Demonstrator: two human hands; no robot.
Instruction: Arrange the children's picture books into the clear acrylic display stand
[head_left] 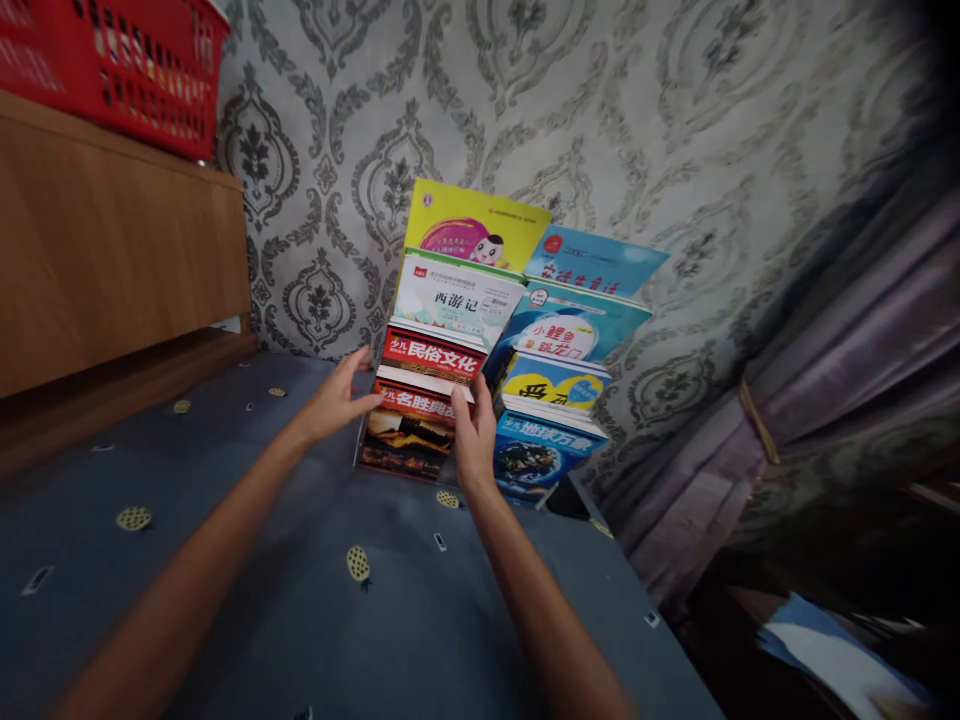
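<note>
Two columns of children's books lean against the wall in overlapping tiers. In the left column are a yellow book [480, 220], a white book [457, 300], a red book [431, 355] and a front red book with a dark landscape cover [409, 435]. My left hand [337, 400] is open at the left edge of the red books, its thumb near the front book's upper corner. My right hand [475, 435] is at the front red book's right edge, thumb over the cover and fingers along the side between the columns. Its fingertips are partly hidden.
The right column has light-blue [600, 260], teal [581, 320], yellow-and-blue [551, 385] and blue globe [536, 455] books. A dark object [568, 500] lies beside it. A red basket [157, 80] tops a wooden cabinet [120, 250]. A curtain [720, 440] hangs right of the patterned bed sheet [285, 600].
</note>
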